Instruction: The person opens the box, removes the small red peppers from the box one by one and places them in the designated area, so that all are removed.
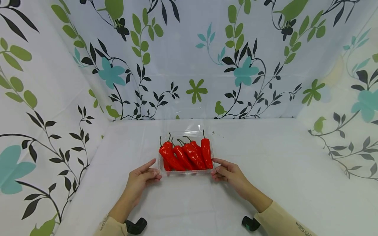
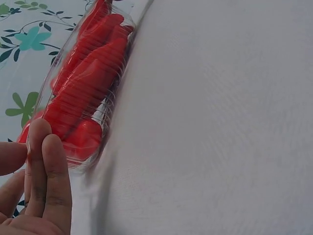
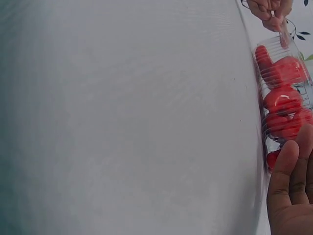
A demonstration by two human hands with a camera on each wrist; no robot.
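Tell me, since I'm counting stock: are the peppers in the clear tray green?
No, the peppers in the clear tray are bright red, with only thin dark stems.

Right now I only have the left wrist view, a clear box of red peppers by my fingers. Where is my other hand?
Observer: The right hand touches the clear box at its opposite near corner.
Operator: Is the box lifted?
Observer: The head view shows it sitting on the white table, between both hands.
Operator: How do the red peppers lie?
Observer: The red peppers lie side by side, stems pointing away toward the floral backdrop.
Operator: And my left hand?
Observer: The left hand has its fingertips on the near left corner.
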